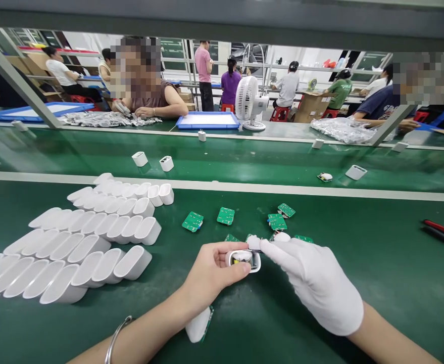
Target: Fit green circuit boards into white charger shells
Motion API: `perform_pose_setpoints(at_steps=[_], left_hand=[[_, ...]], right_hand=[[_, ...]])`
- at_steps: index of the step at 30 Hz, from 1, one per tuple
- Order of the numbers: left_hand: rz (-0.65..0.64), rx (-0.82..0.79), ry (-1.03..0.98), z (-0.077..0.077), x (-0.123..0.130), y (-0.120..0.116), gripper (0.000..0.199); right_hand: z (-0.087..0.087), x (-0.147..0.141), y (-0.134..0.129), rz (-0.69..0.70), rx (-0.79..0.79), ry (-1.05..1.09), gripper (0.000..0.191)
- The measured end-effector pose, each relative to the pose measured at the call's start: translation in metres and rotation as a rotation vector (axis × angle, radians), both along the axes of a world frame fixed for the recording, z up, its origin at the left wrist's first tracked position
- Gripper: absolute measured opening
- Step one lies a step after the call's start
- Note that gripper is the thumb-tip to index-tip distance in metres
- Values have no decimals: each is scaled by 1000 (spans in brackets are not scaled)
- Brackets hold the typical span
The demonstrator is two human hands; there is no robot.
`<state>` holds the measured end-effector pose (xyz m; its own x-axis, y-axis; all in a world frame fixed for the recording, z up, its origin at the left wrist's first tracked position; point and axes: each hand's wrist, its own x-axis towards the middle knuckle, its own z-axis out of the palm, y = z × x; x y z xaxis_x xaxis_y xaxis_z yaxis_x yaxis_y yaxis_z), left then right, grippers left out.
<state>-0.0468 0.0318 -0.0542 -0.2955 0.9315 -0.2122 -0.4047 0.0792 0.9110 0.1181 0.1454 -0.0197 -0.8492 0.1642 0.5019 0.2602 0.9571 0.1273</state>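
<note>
the person's left hand has its grip closed around a small white shell, thumb on the near edge, open mouth turned up toward the camera, probably so the inside stays in view while it gets filled. something yellowish and dark sits inside the shell, too small to make out. the gloved right hand comes in from the right of the shell, grip narrow, fingertips pinched at the shell's top right corner on what looks like a small white part. loose green circuit boards lie just behind the shell on the green worktop, easy reach. empty white shells are lined up in rows to the left of it, mouths facing one way. another white piece lies nearer than the shell, under the left wrist. red-handled tools sit far right.
</note>
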Motion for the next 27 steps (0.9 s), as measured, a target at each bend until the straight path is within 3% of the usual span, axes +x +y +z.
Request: perform_pose_setpoints(at_steps=[7, 15, 21, 27], left_hand=[[-46, -23, 0, 6, -1, -1, 35], [45, -69, 65, 14, 0, -3, 44], [42, -91, 123, 26, -6, -2, 37], [77, -71, 135, 23, -7, -2, 44]], right_hand=[[11, -2, -3, 52, 58, -5, 50], [2, -3, -16, -79, 209, 10, 43], [6, 5, -6, -73, 106, 116, 41], [4, 7, -10, -83, 69, 123, 40]])
